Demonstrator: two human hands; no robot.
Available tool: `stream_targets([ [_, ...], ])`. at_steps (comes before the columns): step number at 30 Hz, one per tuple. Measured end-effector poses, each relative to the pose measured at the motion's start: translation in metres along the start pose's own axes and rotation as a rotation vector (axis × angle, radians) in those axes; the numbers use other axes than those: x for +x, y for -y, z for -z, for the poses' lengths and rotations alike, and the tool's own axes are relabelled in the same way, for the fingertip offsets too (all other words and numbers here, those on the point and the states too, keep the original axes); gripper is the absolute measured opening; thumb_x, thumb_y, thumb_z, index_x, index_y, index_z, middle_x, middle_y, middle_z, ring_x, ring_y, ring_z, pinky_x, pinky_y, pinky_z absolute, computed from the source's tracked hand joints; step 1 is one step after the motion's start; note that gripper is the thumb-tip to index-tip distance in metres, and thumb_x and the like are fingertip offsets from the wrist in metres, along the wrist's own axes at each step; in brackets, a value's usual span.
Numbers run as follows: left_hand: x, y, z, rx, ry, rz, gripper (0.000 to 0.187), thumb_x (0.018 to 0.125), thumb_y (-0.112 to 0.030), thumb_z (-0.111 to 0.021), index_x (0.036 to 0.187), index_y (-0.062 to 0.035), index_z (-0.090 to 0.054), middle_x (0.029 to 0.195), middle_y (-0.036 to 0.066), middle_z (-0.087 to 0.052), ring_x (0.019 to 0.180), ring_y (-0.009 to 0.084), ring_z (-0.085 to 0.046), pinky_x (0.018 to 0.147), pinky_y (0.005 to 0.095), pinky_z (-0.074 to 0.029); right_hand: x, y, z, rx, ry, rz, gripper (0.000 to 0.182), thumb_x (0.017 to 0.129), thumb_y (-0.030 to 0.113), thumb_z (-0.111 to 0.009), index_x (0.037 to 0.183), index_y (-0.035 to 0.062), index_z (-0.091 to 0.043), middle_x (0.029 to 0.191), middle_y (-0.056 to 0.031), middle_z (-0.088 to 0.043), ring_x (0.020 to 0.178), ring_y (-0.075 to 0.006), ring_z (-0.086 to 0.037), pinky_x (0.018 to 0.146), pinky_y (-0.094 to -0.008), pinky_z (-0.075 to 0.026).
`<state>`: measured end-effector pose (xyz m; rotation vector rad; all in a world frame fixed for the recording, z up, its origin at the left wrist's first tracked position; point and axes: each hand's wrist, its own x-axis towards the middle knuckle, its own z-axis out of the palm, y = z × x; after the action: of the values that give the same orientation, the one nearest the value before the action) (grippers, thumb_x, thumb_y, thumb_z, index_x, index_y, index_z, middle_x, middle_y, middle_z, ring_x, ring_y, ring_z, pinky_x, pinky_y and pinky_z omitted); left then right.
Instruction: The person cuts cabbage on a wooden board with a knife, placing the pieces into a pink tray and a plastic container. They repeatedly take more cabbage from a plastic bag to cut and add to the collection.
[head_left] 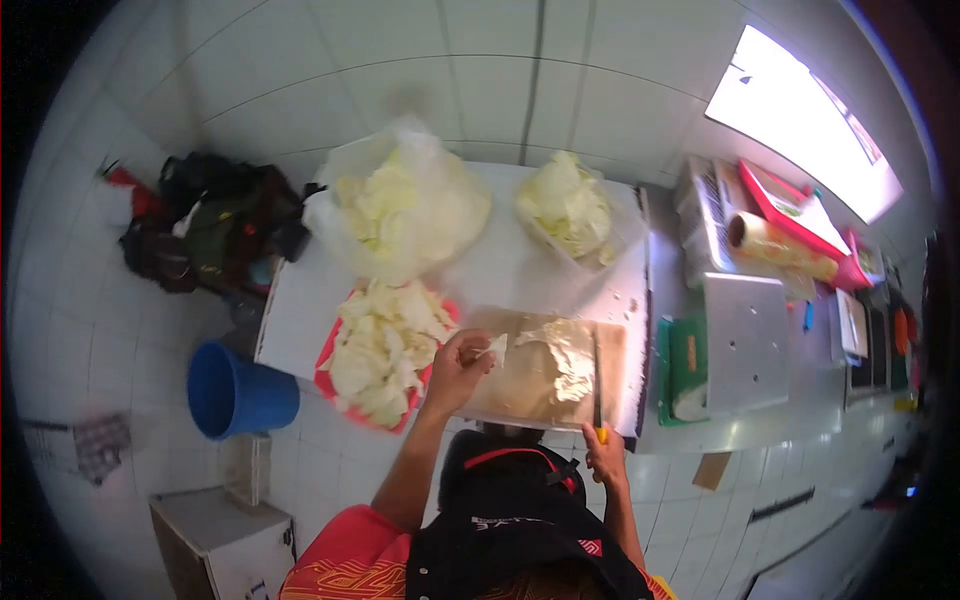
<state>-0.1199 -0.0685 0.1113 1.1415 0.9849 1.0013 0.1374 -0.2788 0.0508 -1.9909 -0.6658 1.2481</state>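
My left hand (460, 370) is closed on a small pale piece of cabbage (496, 348), held above the left side of a brown cutting board (500, 400). My right hand (605, 456) grips the yellow handle of a knife (598, 385), whose blade lies along the board's right side, pointing away from me. Between the hands, a flat cabbage leaf (570, 360) rests on the board, shining under the light. Left of the board, a red basket (327, 385) is heaped with torn cabbage leaves (388, 345).
On the white table (500, 270) stand a large clear bag (440, 205) of cabbage and a smaller bag (610, 235) of cabbage. A blue bucket (240, 390) is on the floor at left. A metal counter (800, 425) with a green tray (683, 370) and trays adjoins at right.
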Motion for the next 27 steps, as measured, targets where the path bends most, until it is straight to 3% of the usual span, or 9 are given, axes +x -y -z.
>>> stream_targets([
  [4,-0.014,-0.057,0.055,0.053,-0.277,-0.116,0.028,0.089,0.002,-0.072,0.115,-0.0033,-0.064,0.101,0.002,-0.066,0.082,0.0070,-0.063,0.071,0.0230,-0.051,0.035,-0.015,-0.010,-0.036,-0.185,0.111,0.037,0.090,0.037,-0.077,0.087,0.0029,-0.065,0.063,-0.0056,-0.062,0.056,-0.0147,-0.062,0.053,-0.0316,-0.050],
  [7,-0.014,-0.091,0.098,0.335,-0.567,-0.393,0.017,0.090,-0.002,-0.072,0.105,-0.0044,-0.067,0.097,-0.001,-0.067,0.078,0.0075,-0.059,0.072,0.0227,-0.048,0.058,-0.019,-0.013,-0.030,-0.253,0.177,0.037,0.088,0.035,-0.079,0.090,0.0004,-0.068,0.068,-0.0059,-0.065,0.061,-0.0142,-0.064,0.056,-0.0303,-0.052],
  [10,-0.021,-0.099,0.119,0.693,-0.696,-0.261,0.018,0.087,-0.009,-0.075,0.103,-0.0072,-0.069,0.092,0.004,-0.069,0.081,0.0156,-0.060,0.075,0.0307,-0.051,0.077,-0.015,-0.019,0.064,-0.241,0.210,0.035,0.088,0.033,-0.080,0.088,0.0002,-0.067,0.068,-0.0051,-0.065,0.061,-0.0136,-0.064,0.056,-0.0297,-0.052],
  [13,-0.018,-0.049,0.144,1.286,-0.581,-0.125,0.021,0.087,-0.010,-0.073,0.107,-0.0047,-0.067,0.104,0.011,-0.066,0.101,0.0269,-0.061,0.092,0.0397,-0.048,0.114,-0.031,-0.021,-0.032,-0.251,0.200,0.029,0.087,0.022,-0.081,0.083,0.0032,-0.059,0.069,-0.0027,-0.061,0.064,-0.0117,-0.063,0.051,-0.0282,-0.050],
  [17,-0.021,-0.038,0.114,1.236,-0.712,-0.452,0.030,0.089,-0.012,-0.071,0.115,-0.0031,-0.062,0.123,0.019,-0.057,0.114,0.0379,-0.055,0.100,0.0478,-0.044,0.126,0.012,-0.014,-0.163,-0.299,0.326,0.025,0.082,0.014,-0.077,0.076,0.0032,-0.056,0.063,-0.0036,-0.054,0.060,-0.0139,-0.053,0.056,-0.0342,-0.046],
  [20,-0.017,-0.040,0.069,1.054,-0.717,-0.668,0.029,0.092,-0.013,-0.070,0.115,0.0003,-0.058,0.121,0.020,-0.055,0.116,0.0385,-0.052,0.102,0.0493,-0.040,0.135,0.031,-0.004,-0.169,-0.253,0.374,0.024,0.083,0.014,-0.076,0.075,0.0034,-0.055,0.064,-0.0037,-0.053,0.060,-0.0143,-0.050,0.058,-0.0346,-0.045],
  [22,-0.004,-0.031,0.027,0.805,-0.421,-0.761,0.028,0.092,-0.014,-0.070,0.113,0.0001,-0.058,0.112,0.019,-0.059,0.105,0.0367,-0.058,0.096,0.0463,-0.045,0.144,0.039,0.005,-0.176,-0.214,0.413,0.023,0.083,0.014,-0.075,0.076,0.0036,-0.055,0.064,-0.0038,-0.052,0.061,-0.0140,-0.049,0.059,-0.0344,-0.045],
  [25,0.032,0.012,-0.028,0.786,0.057,-0.552,0.047,0.087,-0.025,-0.075,0.123,0.0009,-0.058,0.120,0.020,-0.063,0.112,0.0379,-0.060,0.097,0.0443,-0.047,0.146,0.049,0.018,-0.321,-0.226,0.426,0.020,0.084,0.017,-0.073,0.083,0.0036,-0.058,0.070,-0.0145,-0.062,0.068,-0.0328,-0.060,0.064,-0.0438,-0.048],
  [27,0.067,0.059,-0.064,0.863,0.150,-0.450,0.058,0.086,-0.028,-0.076,0.133,-0.0004,-0.054,0.126,0.020,-0.061,0.118,0.0383,-0.058,0.101,0.0460,-0.047,0.143,0.055,0.025,-0.409,-0.225,0.367,0.025,0.086,0.024,-0.073,0.086,0.0036,-0.059,0.079,-0.0200,-0.066,0.078,-0.0445,-0.064,0.069,-0.0504,-0.049],
])
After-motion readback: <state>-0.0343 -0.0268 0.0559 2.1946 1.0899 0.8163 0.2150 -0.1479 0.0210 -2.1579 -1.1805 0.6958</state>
